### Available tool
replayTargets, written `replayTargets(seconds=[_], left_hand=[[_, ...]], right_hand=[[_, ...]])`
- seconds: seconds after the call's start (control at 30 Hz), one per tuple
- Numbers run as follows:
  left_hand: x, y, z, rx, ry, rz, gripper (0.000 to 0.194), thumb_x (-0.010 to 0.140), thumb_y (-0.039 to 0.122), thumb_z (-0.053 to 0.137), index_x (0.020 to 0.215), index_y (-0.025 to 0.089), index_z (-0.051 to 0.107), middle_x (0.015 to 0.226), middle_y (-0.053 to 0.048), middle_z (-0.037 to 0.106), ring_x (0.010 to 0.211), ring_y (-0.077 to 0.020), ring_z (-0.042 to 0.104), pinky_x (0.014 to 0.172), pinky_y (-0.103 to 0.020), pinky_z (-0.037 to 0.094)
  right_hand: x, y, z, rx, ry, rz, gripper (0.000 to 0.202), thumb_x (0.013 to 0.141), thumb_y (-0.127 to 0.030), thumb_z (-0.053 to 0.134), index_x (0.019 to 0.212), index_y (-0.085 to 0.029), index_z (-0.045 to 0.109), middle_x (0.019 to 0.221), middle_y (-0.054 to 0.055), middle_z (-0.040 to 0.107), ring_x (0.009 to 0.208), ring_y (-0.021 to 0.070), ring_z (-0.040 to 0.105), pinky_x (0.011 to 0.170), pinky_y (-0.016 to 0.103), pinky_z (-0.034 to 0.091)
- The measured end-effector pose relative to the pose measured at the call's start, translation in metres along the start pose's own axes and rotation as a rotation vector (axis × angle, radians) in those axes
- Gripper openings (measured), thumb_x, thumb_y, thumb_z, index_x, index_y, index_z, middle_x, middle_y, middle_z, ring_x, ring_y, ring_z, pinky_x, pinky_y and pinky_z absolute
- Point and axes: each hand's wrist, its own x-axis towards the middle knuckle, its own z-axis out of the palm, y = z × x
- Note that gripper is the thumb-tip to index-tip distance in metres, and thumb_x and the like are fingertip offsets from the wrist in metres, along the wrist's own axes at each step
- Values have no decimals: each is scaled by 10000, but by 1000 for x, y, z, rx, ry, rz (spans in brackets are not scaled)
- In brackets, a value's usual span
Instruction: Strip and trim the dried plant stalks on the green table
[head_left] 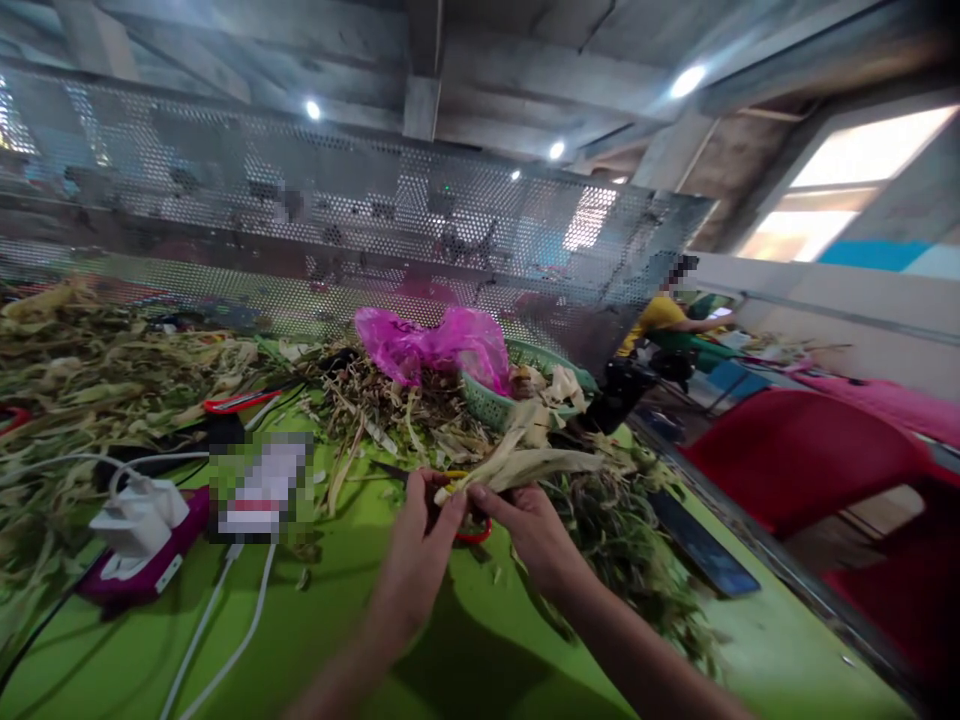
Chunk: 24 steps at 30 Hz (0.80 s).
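Observation:
My left hand [429, 522] and my right hand [536, 525] meet over the green table. Between their fingertips they pinch the narrow end of a bunch of long, pale dry leaves [551, 463], which look like corn husk. The broad ends fan out up and to the right. A pair of scissors [476, 535] with red and yellow handles shows behind my fingers, its dark blade pointing left. Whether the scissors lie on the table or touch my left hand, I cannot tell. Dried greenish leaves [622, 530] are heaped beside my right hand.
Beyond my hands stand a green basket [487, 405] and a pink plastic bag [442, 345]. To the left are a phone [266, 485] on cables and a purple power strip [161, 560]. A dark phone [705, 545] lies right, near a red chair [802, 460]. A perforated metal screen [337, 220] rises behind.

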Motion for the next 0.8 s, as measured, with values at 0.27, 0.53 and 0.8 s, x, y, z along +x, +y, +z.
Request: replayTargets(seconds=[0.27, 0.53, 0.8], left_hand=[[9, 1, -2, -74, -22, -110, 332, 805, 472, 595, 958, 178, 592, 964, -86, 648, 956, -203, 586, 837, -295, 447], [8, -5, 1, -133, 79, -198, 299, 801, 479, 555, 787, 181, 546, 667, 15, 501, 574, -104, 430, 523, -220, 341], [11, -6, 8, -350, 73, -285, 266, 734, 422, 619, 798, 182, 522, 650, 51, 471, 541, -81, 411, 500, -205, 319]], right_hand=[[1, -1, 3, -75, -81, -15, 293, 726, -460, 725, 809, -180, 706, 778, 41, 673, 748, 203, 600, 729, 315, 482], [-3, 4, 7, -96, -112, -9, 354, 765, -466, 677, 584, -175, 587, 542, -22, 487, 524, 107, 422, 493, 229, 348], [-2, 20, 7, 304, 28, 163, 356, 631, -383, 763, 500, -186, 496, 428, -60, 358, 425, 89, 365, 424, 223, 335]])
